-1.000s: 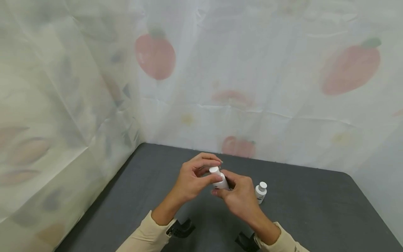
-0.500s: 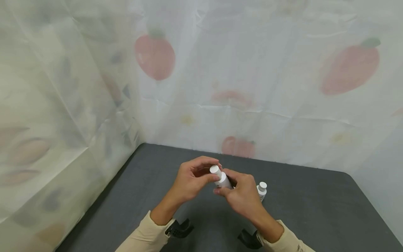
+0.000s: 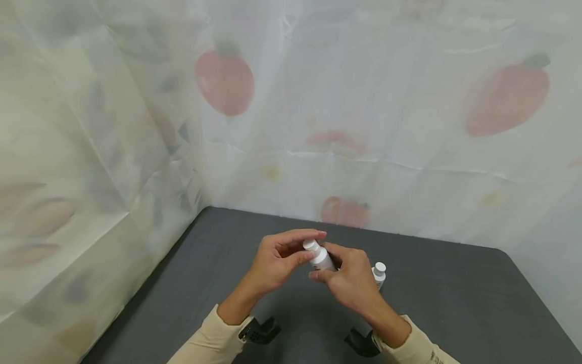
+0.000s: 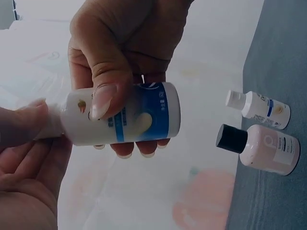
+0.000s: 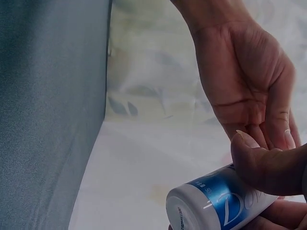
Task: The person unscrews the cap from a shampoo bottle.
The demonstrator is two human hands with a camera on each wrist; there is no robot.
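Note:
Both hands are raised over the table around a small white bottle (image 3: 325,261) with a blue label band, tilted in the head view. My right hand (image 3: 353,278) grips its body, thumb on the near side and fingers behind. At its top, my left hand (image 3: 276,261) pinches the white cap (image 3: 311,244) between thumb and fingers. In the left wrist view the bottle (image 4: 127,115) lies sideways, its cap mostly covered by the left hand (image 4: 24,153). The right wrist view shows the bottle's base (image 5: 189,211) and the right thumb (image 5: 268,167) across its side.
Another white bottle (image 3: 379,273) stands on the dark grey table (image 3: 436,298) beyond the right hand, partly hidden by it. Next to it in the left wrist view is a pale pink bottle (image 4: 271,149) with a black cap. A fruit-print curtain (image 3: 386,101) hangs behind the table.
The held bottle and right hand have shifted slightly right, covering more of the standing white bottle. The left hand has dipped a little, and its fingers have changed position around the cap.

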